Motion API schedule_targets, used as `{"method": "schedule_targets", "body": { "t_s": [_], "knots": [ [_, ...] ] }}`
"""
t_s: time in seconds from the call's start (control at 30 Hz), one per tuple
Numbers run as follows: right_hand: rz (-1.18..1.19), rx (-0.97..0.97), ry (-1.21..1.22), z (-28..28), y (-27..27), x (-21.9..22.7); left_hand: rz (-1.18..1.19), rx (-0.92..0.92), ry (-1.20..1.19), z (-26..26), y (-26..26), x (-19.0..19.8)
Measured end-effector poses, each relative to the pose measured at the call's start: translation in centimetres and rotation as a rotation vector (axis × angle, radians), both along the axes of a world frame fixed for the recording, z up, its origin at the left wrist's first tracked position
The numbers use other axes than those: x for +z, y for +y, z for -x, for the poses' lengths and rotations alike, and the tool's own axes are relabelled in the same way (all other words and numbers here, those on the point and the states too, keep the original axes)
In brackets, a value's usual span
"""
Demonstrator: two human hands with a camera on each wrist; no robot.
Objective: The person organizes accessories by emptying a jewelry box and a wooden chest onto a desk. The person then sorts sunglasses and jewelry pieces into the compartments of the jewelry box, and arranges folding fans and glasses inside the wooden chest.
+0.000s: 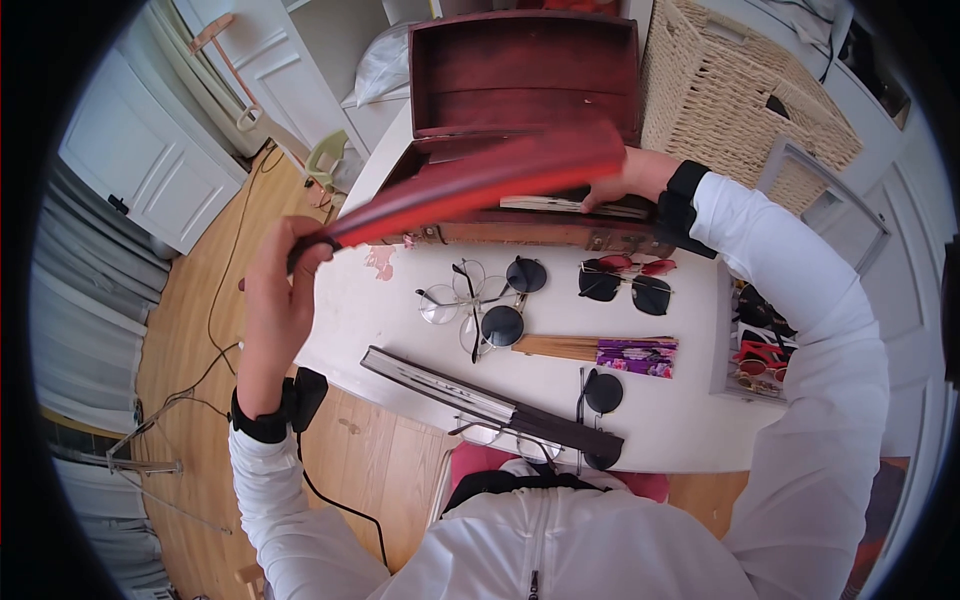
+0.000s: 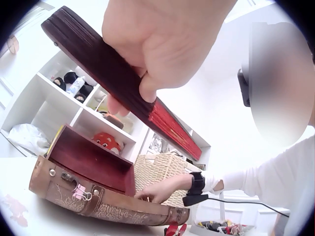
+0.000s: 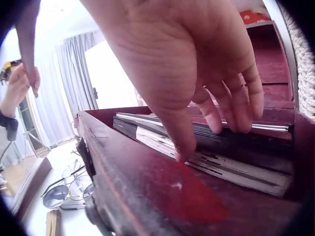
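My left hand (image 1: 275, 295) grips a folded red hand fan (image 2: 172, 130) by its dark wooden guard end. The fan is raised and tilted above an open wooden chest (image 1: 525, 85), hiding part of it in the head view. My right hand (image 3: 197, 69) reaches over the front wall into the chest, fingers spread and pointing down. Inside lie several folded fans, among them a pale one (image 3: 236, 172) with dark guards. The right thumb touches or hovers right at this pale fan, while the other fingers hang over dark ones behind it.
On the white table lie round glasses (image 1: 440, 303), dark sunglasses (image 1: 503, 326), a purple floral fan (image 1: 636, 357) and a long dark fan (image 1: 570, 430) at the near edge. A glasses box (image 1: 722, 340) stands right; a wicker basket (image 1: 700, 90) stands behind.
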State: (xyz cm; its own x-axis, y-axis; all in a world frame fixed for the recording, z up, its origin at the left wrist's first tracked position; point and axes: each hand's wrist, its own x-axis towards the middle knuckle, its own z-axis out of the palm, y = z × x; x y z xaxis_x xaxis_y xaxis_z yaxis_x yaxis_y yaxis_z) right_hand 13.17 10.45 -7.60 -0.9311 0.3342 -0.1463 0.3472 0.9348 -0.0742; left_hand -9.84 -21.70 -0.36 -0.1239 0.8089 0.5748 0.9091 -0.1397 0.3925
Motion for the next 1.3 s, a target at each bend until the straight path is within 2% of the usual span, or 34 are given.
{"method": "schedule_targets", "body": {
  "t_s": [0.03,0.1,0.13,0.17,0.2,0.27,0.3,0.37,0.4,0.43,0.5,0.53,0.6,0.67,0.73,0.77,0.87,0.9,0.93,1.03,1.1,1.17,1.2,1.27,1.3],
  "knots": [
    [-0.006,-0.002,0.000,0.0,-1.2,1.9,-0.028,0.006,-0.122,0.2,0.5,0.1],
    [0.010,-0.242,-0.153,0.3,-3.1,6.2,-0.057,-0.001,-0.158,0.1,1.5,0.3],
    [-0.021,-0.193,0.062,0.4,-2.8,6.6,-0.120,-0.081,-0.318,-0.2,2.4,0.4],
    [0.100,-0.193,0.280,0.4,-4.2,8.4,-0.183,-0.161,-0.479,-0.6,3.2,0.4],
    [0.341,-0.145,0.363,0.7,-5.6,10.3,-0.209,-0.202,-0.606,-1.0,4.4,0.7],
    [0.551,0.000,0.647,1.0,-9.6,11.7,-0.283,-0.298,-0.885,-3.3,6.8,1.4],
    [0.555,-0.001,0.633,1.4,-10.5,11.5,-0.334,-0.356,-1.033,-5.1,8.1,2.0],
    [0.741,0.119,0.708,2.0,-12.0,11.1,-0.409,-0.473,-1.211,-7.1,10.6,2.1],
    [0.801,0.097,0.814,2.0,-12.9,10.8,-0.331,-0.482,-1.261,-7.9,11.1,2.4],
    [0.800,0.090,0.804,1.7,-12.6,10.6,-0.321,-0.468,-1.193,-8.1,12.0,2.0],
    [0.765,-0.093,0.788,0.5,-11.0,10.0,-0.220,-0.398,-1.137,-8.4,12.5,1.5],
    [0.673,-0.043,0.828,-0.1,-9.8,9.5,-0.226,-0.389,-1.154,-8.0,12.1,1.1],
    [0.500,-0.126,0.636,-2.1,-6.4,8.4,-0.170,-0.217,-0.714,-5.7,10.5,0.1],
    [0.411,-0.179,0.570,-2.8,-5.1,7.0,-0.020,-0.191,-0.550,-3.0,7.4,-0.7],
    [0.096,-0.153,0.349,-3.6,-5.0,5.8,0.067,-0.158,-0.486,-1.2,4.0,-2.0],
    [0.144,-0.177,0.255,-3.2,-5.1,5.3,0.096,-0.102,-0.259,-0.7,2.4,-2.1],
    [0.140,-0.155,0.197,-1.8,-5.0,3.5,0.223,-0.017,-0.045,-0.2,-1.2,-3.5],
    [0.127,-0.170,0.105,-1.1,-5.2,3.4,0.269,0.015,0.010,-0.2,-2.1,-3.8],
    [0.115,-0.176,0.009,-0.3,-5.3,3.2,0.303,0.007,0.033,-0.4,-2.6,-4.2],
    [0.094,-0.185,-0.009,0.8,-3.9,1.3,0.459,-0.101,0.100,-0.5,-3.8,-6.2],
    [0.041,-0.186,0.023,0.7,-4.0,1.0,0.531,-0.206,0.100,-0.8,-3.9,-7.4],
    [-0.142,-0.111,0.086,0.3,-3.9,0.2,0.563,-0.232,0.116,-1.3,-3.9,-8.1],
    [-0.138,-0.113,0.083,0.5,-3.7,0.0,0.613,-0.266,0.139,-1.4,-3.8,-8.5],
    [-0.115,-0.179,-0.125,0.8,-3.1,0.6,0.651,-0.333,0.199,-1.3,-3.3,-9.3],
    [-0.126,-0.197,-0.122,0.6,-3.1,0.9,0.638,-0.347,0.209,-1.3,-3.1,-9.6]
  ]
}}
